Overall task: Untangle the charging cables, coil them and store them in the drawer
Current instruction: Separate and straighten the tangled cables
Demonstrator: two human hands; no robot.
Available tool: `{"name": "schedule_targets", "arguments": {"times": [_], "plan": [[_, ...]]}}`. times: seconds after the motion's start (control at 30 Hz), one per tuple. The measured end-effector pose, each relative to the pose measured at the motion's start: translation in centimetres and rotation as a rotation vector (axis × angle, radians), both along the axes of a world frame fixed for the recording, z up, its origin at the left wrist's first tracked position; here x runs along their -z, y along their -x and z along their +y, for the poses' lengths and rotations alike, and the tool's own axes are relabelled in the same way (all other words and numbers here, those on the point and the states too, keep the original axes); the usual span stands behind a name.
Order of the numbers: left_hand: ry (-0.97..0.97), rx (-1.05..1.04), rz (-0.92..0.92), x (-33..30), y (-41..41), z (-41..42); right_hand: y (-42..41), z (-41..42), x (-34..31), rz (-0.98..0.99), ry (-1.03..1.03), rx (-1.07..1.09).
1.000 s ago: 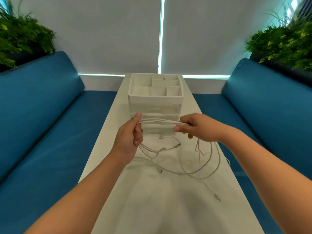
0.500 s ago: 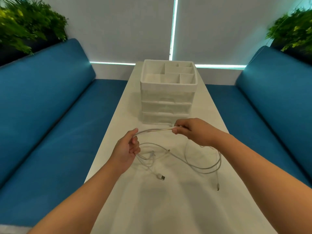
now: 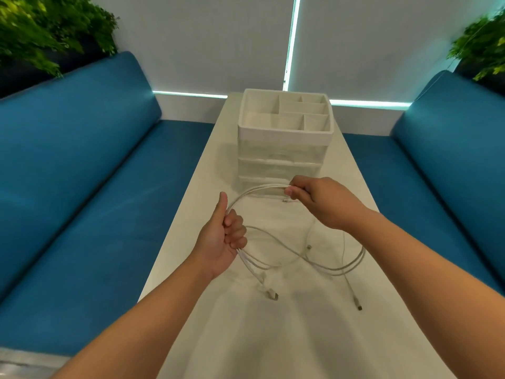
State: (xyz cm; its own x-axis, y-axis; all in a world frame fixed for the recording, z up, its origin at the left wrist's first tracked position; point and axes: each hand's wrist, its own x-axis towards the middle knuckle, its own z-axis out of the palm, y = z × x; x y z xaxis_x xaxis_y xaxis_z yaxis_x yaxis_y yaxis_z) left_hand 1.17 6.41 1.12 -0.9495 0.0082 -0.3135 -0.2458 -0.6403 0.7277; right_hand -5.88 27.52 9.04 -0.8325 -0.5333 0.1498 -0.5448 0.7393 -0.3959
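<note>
**A:** Where are the hands?

**B:** Both raised over a long white table [image 3: 273,337], forearms reaching in from the lower corners. Left hand [image 3: 218,242] turned on its side, thumb pointing straight up, the other fingers curled into the palm around a bundle of white charging cables [image 3: 276,258]. Right hand [image 3: 322,201] palm down, slightly farther forward, thumb and fingertips pinching the same strands.

**A:** And the cables against the fingers?

**B:** Arching from the top of the left fist up and across to the right-hand pinch, taut enough to hold a smooth curve. Below the left fist, spilling out past the little finger and looping loosely across the tabletop under the right wrist. Two plug ends lying on the table nearest the viewer, well apart from each other.

**A:** The drawer?

**B:** A white drawer unit [image 3: 281,160] just beyond the right hand, drawers closed, open divided tray on top. Blue sofas [image 3: 82,173] along both sides of the table
</note>
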Motion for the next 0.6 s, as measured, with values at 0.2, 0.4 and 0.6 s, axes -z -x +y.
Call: {"name": "schedule_targets", "arguments": {"times": [0.2,0.4,0.6], "plan": [[0.15,0.001,0.014,0.6,-0.6,1.3,1.6,0.9,0.4,0.06,-0.257,0.002],[0.193,-0.035,-0.026,1.1,-0.7,2.5,-2.9,-2.6,4.7,0.488,-0.031,-0.022],[0.23,-0.033,-0.052,2.1,-1.5,1.6,-8.0,-4.2,12.3,-0.312,-0.126,-0.131]]}}
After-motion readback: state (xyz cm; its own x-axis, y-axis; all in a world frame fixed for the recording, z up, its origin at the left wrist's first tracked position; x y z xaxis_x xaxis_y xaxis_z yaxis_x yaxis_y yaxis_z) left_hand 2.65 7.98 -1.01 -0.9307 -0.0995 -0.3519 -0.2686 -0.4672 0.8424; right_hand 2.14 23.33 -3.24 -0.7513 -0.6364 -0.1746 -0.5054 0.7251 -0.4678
